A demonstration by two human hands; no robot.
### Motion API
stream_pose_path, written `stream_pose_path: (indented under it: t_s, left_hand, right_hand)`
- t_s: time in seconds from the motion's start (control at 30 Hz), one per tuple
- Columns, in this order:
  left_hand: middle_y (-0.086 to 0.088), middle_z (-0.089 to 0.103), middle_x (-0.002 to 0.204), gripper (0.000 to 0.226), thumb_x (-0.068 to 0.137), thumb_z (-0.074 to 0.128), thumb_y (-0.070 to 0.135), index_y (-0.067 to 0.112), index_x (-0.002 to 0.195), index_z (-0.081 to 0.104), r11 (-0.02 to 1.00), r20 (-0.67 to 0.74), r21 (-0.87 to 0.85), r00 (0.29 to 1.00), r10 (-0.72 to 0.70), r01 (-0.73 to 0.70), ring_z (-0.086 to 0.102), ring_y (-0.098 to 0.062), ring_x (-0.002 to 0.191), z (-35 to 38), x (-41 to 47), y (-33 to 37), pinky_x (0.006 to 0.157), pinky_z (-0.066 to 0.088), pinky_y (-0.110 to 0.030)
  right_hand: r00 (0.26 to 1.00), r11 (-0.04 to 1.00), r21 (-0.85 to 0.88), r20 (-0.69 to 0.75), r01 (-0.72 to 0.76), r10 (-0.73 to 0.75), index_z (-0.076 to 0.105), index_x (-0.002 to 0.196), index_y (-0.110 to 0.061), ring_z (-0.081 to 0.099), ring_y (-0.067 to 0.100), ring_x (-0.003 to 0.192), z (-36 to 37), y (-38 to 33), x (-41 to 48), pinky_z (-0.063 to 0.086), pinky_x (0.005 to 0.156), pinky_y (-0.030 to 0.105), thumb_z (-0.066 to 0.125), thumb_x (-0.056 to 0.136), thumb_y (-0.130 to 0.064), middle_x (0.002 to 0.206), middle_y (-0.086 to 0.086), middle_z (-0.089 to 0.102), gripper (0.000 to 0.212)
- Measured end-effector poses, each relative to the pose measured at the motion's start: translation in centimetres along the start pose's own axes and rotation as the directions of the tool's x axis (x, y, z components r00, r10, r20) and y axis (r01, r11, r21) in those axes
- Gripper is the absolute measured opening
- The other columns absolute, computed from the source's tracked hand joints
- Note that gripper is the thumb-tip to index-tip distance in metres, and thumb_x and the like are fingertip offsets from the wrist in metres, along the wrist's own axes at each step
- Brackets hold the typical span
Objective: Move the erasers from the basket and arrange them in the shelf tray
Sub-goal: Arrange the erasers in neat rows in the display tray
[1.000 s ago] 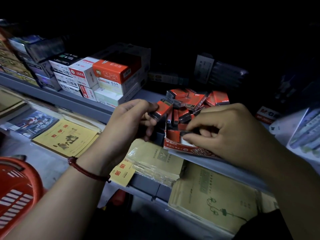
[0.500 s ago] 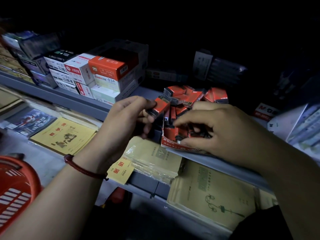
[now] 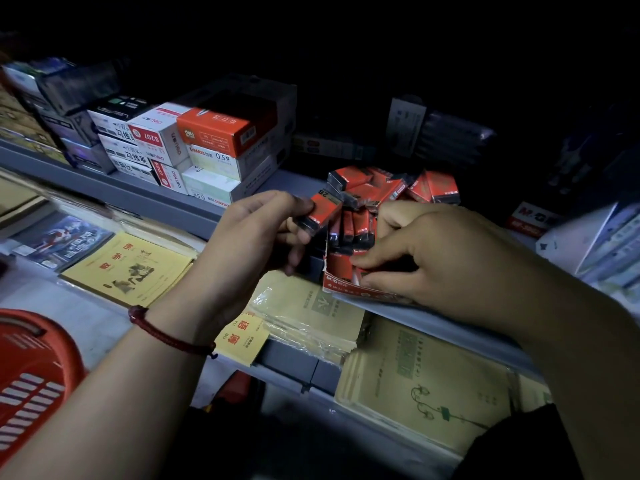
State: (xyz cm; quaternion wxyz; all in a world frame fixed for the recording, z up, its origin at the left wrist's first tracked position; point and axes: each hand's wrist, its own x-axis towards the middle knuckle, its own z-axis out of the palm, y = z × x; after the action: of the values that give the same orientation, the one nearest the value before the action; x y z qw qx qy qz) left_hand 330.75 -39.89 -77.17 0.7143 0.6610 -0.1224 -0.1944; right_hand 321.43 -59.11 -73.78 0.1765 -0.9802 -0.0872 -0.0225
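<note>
HANDS: left hand [image 3: 249, 244] clamps 2B eraser [image 3: 323, 213] beside shelf tray [image 3: 346, 289], as before; right hand [image 3: 426, 258], now deeper inside, pinches front eraser [image 3: 358, 271] | basket [image 3: 31, 375] lower left, well apart | shelf tray nearly full, loose pile [image 3: 398, 188] behind | judged: one being seated, next waiting

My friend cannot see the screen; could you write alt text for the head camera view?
A person's left hand pinches a red-and-black wrapped eraser beside a red cardboard shelf tray packed with upright erasers, where the right hand pinches a front-row eraser. A red plastic basket sits at lower left.
</note>
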Motion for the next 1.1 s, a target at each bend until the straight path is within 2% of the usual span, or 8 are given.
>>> stream_pose_path:
  t_s: [0.13, 0.27, 0.43, 0.67, 0.87, 0.93, 1.03, 1.1]
  left_hand:
    - [-0.003, 0.057, 0.061, 0.017, 0.097, 0.057, 0.016, 0.01, 0.081, 0.06, 1.0, 0.006, 0.012, 1.0, -0.007, 0.006, 0.046, -0.019, 0.051, 0.0, 0.0, 0.0, 0.054, 0.037, -0.032]
    - [-0.005, 0.058, 0.062, 0.021, 0.097, 0.057, 0.017, 0.011, 0.077, 0.061, 1.0, 0.012, 0.008, 1.0, -0.007, 0.007, 0.046, -0.02, 0.051, 0.0, -0.1, 0.1, 0.053, 0.039, -0.03]
    - [-0.005, 0.058, 0.063, 0.018, 0.097, 0.058, 0.018, 0.008, 0.082, 0.061, 1.0, 0.027, 0.011, 1.0, -0.008, 0.007, 0.046, -0.02, 0.053, -0.1, -0.1, 0.1, 0.056, 0.037, -0.032]
    - [-0.007, 0.067, 0.071, 0.017, 0.096, 0.063, 0.019, 0.007, 0.085, 0.064, 1.0, 0.083, 0.013, 0.997, 0.004, -0.005, 0.049, -0.02, 0.056, -0.4, 0.0, 0.0, 0.054, 0.039, -0.03]
    - [-0.014, 0.075, 0.081, 0.023, 0.079, 0.069, 0.027, 0.007, 0.089, 0.067, 0.999, 0.142, 0.015, 0.989, 0.043, -0.045, 0.053, -0.02, 0.056, -0.6, -0.1, 0.2, 0.052, 0.043, -0.026]
    - [-0.011, 0.075, 0.078, 0.018, 0.081, 0.076, 0.022, 0.009, 0.089, 0.068, 0.997, 0.162, 0.041, 0.985, 0.063, -0.07, 0.055, -0.019, 0.057, -0.7, 0.0, 0.1, 0.052, 0.044, -0.025]
    - [-0.003, 0.07, 0.07, 0.011, 0.084, 0.069, 0.02, 0.012, 0.089, 0.071, 0.989, 0.187, 0.071, 0.976, 0.111, -0.126, 0.055, -0.018, 0.059, -1.1, 0.0, -0.2, 0.053, 0.044, -0.024]
    - [0.001, 0.066, 0.067, 0.015, 0.085, 0.069, 0.019, 0.007, 0.094, 0.071, 0.981, 0.215, 0.089, 0.965, 0.148, -0.17, 0.053, -0.017, 0.06, -1.0, -0.1, -0.4, 0.055, 0.044, -0.024]
  right_hand:
    - [1.0, 1.0, 0.024, 0.007, 0.004, -0.004, 0.076, 0.112, -0.038, 0.053, 0.002, 0.078, -0.1, -0.1, -0.3, 0.05, 0.069, 0.035, 0.062, 0.082, -0.054, 0.087, -0.014, 0.053, 0.037]
    - [0.998, 0.999, 0.036, -0.061, -0.01, 0.012, 0.076, 0.095, -0.028, 0.053, 0.0, 0.071, 0.0, 0.4, -0.3, 0.047, 0.064, 0.027, 0.062, 0.075, -0.059, 0.083, -0.015, 0.053, 0.039]
    - [0.996, 0.994, 0.11, -0.089, 0.018, -0.008, 0.079, 0.085, -0.028, 0.057, 0.006, 0.073, 0.2, 0.7, -0.3, 0.052, 0.065, 0.039, 0.066, 0.078, -0.055, 0.08, -0.011, 0.055, 0.031]
    - [0.997, 0.961, 0.277, -0.076, 0.009, 0.013, 0.077, 0.07, -0.027, 0.059, 0.013, 0.072, 0.3, 1.0, -0.6, 0.05, 0.061, 0.038, 0.069, 0.086, -0.046, 0.079, -0.005, 0.058, 0.026]
    - [0.913, 0.947, 0.319, -0.395, 0.036, 0.098, 0.077, 0.09, -0.023, 0.059, 0.005, 0.068, 1.2, 0.1, -0.4, 0.04, 0.058, 0.014, 0.072, 0.09, -0.026, 0.079, -0.009, 0.066, 0.005]
    - [0.879, 0.931, 0.363, -0.458, 0.046, 0.135, 0.075, 0.104, -0.023, 0.056, 0.002, 0.058, 1.3, -0.3, -0.2, 0.038, 0.055, 0.011, 0.071, 0.091, -0.027, 0.086, -0.006, 0.067, 0.015]
    - [0.866, 0.887, 0.458, -0.464, 0.053, 0.188, 0.068, 0.119, -0.03, 0.045, 0.016, 0.046, 1.2, -0.8, 0.0, 0.043, 0.046, 0.029, 0.069, 0.09, -0.033, 0.099, -0.006, 0.069, 0.029]
    - [0.879, 0.848, 0.527, -0.427, 0.053, 0.21, 0.07, 0.116, -0.031, 0.041, 0.023, 0.044, 1.2, -1.1, 0.0, 0.04, 0.042, 0.035, 0.072, 0.09, -0.029, 0.096, -0.007, 0.07, 0.026]
